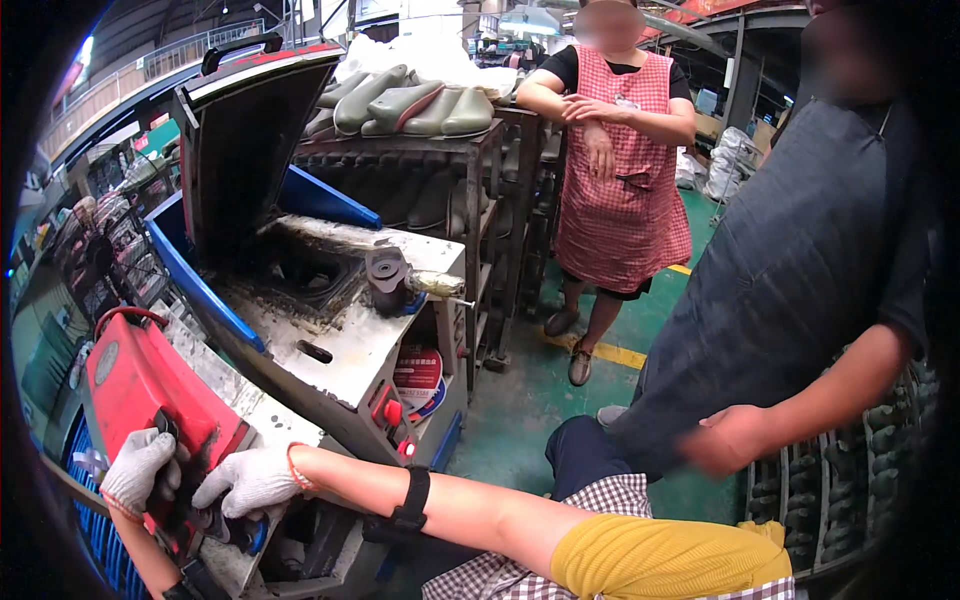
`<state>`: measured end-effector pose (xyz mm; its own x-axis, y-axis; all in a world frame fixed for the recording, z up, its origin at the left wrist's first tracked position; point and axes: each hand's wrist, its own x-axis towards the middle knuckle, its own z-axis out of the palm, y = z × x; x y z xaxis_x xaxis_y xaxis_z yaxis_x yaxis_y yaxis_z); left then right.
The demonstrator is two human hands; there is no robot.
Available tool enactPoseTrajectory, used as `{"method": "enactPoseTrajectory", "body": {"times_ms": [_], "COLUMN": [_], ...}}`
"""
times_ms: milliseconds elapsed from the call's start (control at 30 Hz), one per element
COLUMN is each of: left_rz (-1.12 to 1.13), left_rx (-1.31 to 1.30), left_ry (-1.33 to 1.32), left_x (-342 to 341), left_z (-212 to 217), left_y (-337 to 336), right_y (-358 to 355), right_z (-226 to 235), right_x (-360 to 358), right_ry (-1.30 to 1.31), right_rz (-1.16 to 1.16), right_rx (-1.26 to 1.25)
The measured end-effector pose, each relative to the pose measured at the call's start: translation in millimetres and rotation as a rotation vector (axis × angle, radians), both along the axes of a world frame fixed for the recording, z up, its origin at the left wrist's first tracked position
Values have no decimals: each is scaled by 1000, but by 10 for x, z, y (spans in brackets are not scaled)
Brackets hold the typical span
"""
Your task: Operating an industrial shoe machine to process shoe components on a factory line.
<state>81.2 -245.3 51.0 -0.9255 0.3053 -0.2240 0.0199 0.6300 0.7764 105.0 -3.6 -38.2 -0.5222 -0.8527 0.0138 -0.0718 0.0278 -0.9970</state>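
Both my hands wear white knitted gloves and are at the lower left, by a red machine cover (150, 375). My left hand (143, 470) is closed around a thin dark piece (165, 424) that sticks up above its fingers against the cover. My right hand (245, 481) is beside it to the right, palm down, with its fingers bent over dark material at the cover's lower edge. What those fingers hold is hidden. A blue part (258, 537) shows just below my right hand.
Ahead stands a white machine (345, 345) with its black-lined lid (250, 150) raised and a dark grey block (388, 275) on top. Olive boots (405, 105) lie on a rack behind. One person (625, 170) stands ahead; another in a dark apron (760, 260) is close on my right.
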Motion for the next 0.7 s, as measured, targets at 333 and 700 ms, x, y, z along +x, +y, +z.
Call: {"method": "enactPoseTrajectory", "body": {"times_ms": [333,700], "left_rz": [20,24], "left_rx": [-20,-29], "left_ry": [-2,-4], "left_x": [-9,-16], "left_z": [-18,-12], "left_y": [-21,-26], "right_y": [-17,-35], "right_z": [-29,-58], "right_x": [-13,-35], "right_ry": [-11,-2], "right_rz": [4,-10], "right_rx": [-18,-14]}}
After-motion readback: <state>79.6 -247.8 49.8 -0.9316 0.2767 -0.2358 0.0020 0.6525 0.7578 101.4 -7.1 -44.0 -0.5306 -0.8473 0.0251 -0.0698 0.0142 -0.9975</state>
